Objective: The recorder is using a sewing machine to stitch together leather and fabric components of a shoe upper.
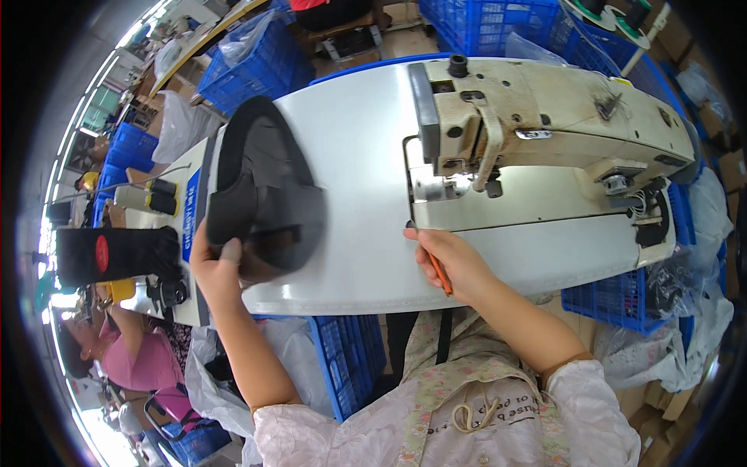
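My left hand (218, 266) grips the lower left edge of a black shoe upper (272, 198), thumb on top. The piece is partly raised over the left end of the white sewing table (358, 163), and its right side is smeared by motion. Closed around a slim orange-handled tool (440, 274), my right hand (457, 265) rests by the table's front, just below the machine's needle area. A dark tip shows by its thumb; the tool's exact kind I cannot make out. Beyond that hand stands a cream industrial sewing machine (537, 117), its needle and presser foot over a metal plate (437, 187).
Black thread spools (162, 196) and a black cylinder (117, 255) stand on another machine at the left. Blue crates (253, 62) surround the table, with one blue crate (346, 358) below its front edge. A person in pink (140, 350) sits at the lower left.
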Available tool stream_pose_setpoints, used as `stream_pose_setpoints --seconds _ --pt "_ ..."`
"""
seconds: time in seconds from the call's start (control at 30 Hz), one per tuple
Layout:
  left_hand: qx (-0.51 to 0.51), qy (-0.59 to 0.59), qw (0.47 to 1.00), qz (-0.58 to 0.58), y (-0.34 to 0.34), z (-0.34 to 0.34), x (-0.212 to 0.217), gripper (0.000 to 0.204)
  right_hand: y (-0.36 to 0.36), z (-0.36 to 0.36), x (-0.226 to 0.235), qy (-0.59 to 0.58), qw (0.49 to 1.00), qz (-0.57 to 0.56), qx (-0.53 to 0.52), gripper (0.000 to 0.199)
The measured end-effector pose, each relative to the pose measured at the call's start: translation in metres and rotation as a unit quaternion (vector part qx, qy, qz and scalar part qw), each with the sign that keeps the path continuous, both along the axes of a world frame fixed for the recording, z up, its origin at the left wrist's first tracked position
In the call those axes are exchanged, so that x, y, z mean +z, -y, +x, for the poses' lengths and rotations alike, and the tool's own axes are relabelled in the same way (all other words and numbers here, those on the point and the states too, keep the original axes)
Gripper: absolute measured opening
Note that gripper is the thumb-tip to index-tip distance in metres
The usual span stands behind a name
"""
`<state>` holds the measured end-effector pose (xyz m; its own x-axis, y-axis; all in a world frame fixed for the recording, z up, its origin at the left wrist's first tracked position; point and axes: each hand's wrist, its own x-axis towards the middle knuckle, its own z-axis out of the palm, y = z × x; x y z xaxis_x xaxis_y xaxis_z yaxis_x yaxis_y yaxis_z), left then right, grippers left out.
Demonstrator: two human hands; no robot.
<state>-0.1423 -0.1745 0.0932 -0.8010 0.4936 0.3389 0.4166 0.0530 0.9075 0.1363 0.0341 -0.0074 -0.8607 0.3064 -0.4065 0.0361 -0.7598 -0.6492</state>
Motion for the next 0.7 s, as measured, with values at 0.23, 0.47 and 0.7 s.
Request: stream_pose_setpoints --seconds 0.23,0.47,0.7 --pt "-0.053 0.151 0.977 0.141 0.060 0.003 -0.012 0.058 0.016 0.005 0.018 -0.047 0.997 0.063 0.011 0.052" --pt "-0.075 0.203 0.954 0.205 0.070 0.018 -0.009 0.060 0.019 0.018 0.036 -0.041 0.982 0.186 0.008 0.042" --pt "-0.101 0.203 0.947 0.227 0.079 0.026 -0.001 0.061 0.034 0.032 0.077 0.008 0.705 0.709 -0.031 0.040"
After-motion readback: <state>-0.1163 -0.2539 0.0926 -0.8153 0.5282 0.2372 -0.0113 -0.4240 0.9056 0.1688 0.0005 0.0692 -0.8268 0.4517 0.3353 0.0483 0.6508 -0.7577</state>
